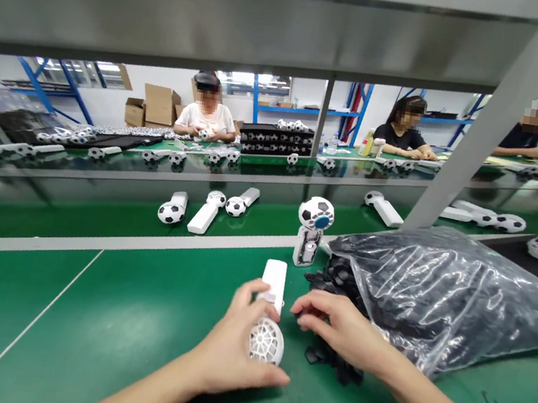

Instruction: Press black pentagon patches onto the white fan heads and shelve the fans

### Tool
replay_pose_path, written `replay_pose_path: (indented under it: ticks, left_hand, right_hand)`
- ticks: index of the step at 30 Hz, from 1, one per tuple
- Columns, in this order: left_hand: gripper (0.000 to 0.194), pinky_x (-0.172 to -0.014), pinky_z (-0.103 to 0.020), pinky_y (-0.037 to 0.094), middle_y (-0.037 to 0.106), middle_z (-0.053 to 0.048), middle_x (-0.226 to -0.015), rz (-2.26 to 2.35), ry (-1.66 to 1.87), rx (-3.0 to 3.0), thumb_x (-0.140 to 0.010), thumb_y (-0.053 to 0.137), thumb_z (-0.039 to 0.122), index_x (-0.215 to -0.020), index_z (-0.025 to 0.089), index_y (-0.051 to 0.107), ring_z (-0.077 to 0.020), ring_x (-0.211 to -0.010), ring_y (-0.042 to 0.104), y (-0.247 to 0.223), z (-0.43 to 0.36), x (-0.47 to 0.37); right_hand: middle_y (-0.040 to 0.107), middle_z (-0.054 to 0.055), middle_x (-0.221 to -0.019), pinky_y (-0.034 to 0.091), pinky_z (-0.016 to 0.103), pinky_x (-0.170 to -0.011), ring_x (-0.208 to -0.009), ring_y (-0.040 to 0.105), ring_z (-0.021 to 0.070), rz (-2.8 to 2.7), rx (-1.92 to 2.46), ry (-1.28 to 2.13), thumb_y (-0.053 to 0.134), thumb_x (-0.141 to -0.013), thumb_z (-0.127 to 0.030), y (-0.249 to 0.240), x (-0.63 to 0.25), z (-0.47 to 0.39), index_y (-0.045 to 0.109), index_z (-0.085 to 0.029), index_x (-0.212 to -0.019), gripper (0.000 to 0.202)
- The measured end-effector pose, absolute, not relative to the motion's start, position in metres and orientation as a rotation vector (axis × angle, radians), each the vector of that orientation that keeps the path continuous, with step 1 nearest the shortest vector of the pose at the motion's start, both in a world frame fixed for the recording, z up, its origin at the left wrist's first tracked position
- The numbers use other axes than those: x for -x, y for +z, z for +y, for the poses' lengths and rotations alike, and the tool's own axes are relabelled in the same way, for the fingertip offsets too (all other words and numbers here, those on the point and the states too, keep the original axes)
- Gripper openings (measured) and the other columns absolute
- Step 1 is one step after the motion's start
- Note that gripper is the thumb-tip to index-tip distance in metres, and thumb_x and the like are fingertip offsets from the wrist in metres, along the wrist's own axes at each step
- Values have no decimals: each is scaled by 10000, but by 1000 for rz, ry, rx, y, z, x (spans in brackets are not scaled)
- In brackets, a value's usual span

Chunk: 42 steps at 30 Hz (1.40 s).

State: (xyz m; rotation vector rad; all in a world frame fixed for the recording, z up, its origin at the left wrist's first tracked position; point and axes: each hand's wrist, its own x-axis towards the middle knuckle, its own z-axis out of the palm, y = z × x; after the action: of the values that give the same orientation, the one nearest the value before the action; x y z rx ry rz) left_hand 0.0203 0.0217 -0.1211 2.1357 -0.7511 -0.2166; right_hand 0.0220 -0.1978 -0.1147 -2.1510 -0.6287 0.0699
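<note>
My left hand point(240, 342) is curled round a white handheld fan point(266, 339), thumb at the near side of its round grille head and fingers by the neck. The fan's white handle point(274, 276) points away from me. Just to the right, my right hand point(338, 326) is pinched, with a small black piece point(297, 314) partly showing at the fingertips. Beneath and behind that hand lies a pile of black pieces point(339, 276), spilling from a clear plastic bag point(458, 290). Beyond stands an upright football-patterned fan point(316, 214) with its handle opened, showing the inside.
A belt point(109, 218) beyond the pale ledge carries several football-patterned fans point(207, 211). A slanted metal post point(492, 127) rises at the right, below an overhead shelf point(224, 26). Across the line sit co-workers point(207, 115), near stacked black trays point(275, 142).
</note>
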Motion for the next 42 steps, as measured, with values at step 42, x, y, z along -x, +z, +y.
replay_pose_path:
  ticks: [42]
  left_hand:
    - [563,-1012,-433,295,303,-55,-1309,-799,-269,-2191,-553,607,143,-1082,243,443,-264,-1226,306,-108,17,-22]
  right_hand:
    - [476,-50,-588,328,169,-467,-520,392,68,-611,1869,145,741,-667,-376,-130,-27,-169,486,-141,-635,349]
